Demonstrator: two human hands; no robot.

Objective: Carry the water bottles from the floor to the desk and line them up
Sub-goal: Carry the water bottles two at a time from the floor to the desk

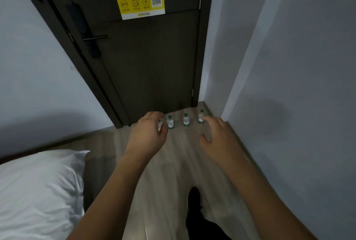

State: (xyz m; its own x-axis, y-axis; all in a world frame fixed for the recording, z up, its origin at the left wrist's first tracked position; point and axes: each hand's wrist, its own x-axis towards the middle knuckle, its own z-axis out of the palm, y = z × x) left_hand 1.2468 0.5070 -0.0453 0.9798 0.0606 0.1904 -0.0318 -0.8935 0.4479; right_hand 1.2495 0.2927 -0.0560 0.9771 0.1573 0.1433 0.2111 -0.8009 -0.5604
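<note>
**Reaching for the bottles by the door**

Your bottles stand upright in a row on the floor, right at the foot of the dark door. Three show plainly, green caps up; a fourth at the left end is mostly hidden behind your left hand. They sit near one another but apart, so each can likely be gripped without knocking its neighbour.

Both hands are out in front of you, empty and spread, fingers curled as if sized for a bottle. From this view they overlap the row, yet you are standing and the bottles look far below, so I judge neither hand is touching one. Your left hand lines up with the left end, your right hand with the right end, which suggests one bottle per hand.

The counter is out of view, so nothing has been lined up there that can be seen. A bed is at your left and a wall close on your right; you will probably need to crouch in that narrow gap.
</note>
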